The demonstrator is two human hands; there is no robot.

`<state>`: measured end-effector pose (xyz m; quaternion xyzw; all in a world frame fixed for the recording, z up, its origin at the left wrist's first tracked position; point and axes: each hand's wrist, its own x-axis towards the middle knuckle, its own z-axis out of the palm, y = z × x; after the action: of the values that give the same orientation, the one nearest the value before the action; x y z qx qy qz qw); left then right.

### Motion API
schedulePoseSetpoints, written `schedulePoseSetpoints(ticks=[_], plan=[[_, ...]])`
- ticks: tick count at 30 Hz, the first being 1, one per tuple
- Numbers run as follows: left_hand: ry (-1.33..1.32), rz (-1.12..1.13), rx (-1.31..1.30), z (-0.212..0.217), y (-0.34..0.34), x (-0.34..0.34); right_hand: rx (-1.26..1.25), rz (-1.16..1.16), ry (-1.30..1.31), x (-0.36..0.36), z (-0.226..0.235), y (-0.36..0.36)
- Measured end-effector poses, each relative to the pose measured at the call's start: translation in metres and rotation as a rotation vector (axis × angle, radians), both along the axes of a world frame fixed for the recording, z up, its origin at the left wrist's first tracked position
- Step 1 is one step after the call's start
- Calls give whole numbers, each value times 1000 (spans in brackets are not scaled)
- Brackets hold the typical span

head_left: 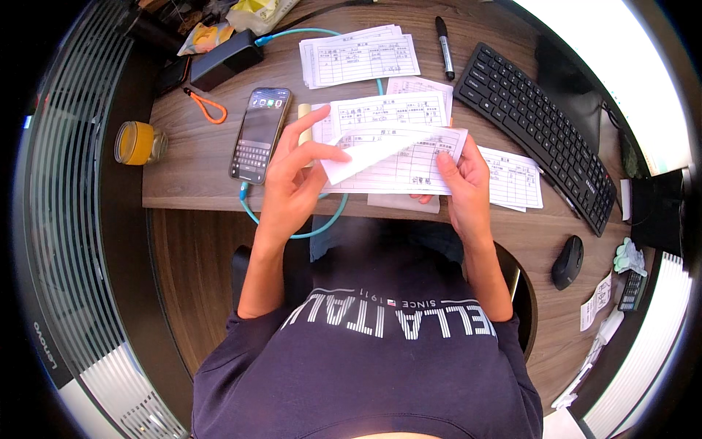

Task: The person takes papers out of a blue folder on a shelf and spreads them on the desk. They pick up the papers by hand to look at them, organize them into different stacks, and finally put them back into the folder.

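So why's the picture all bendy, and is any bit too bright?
In the head view, the fisheye lens bows the striped panel near the left rim, and the corners go black; also in the head view, the screen at upper right glares plain white, and the held slip has a bright white flap.

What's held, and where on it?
Printed paper forms: right hand grips their right end, thumb on top. Left hand touches the curled left part; whether it pinches is unclear.
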<state>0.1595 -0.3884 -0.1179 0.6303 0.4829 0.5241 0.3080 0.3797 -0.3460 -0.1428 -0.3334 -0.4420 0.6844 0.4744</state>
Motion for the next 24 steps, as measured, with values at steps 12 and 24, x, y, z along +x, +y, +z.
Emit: schedulePoseSetpoints(ticks=[12, 24], plan=[[-52, -29, 86, -5, -8, -17, -72, 12, 23, -9, 2, -4], [829, 680, -259, -40, 1, -60, 16, -64, -31, -19, 5, 3]])
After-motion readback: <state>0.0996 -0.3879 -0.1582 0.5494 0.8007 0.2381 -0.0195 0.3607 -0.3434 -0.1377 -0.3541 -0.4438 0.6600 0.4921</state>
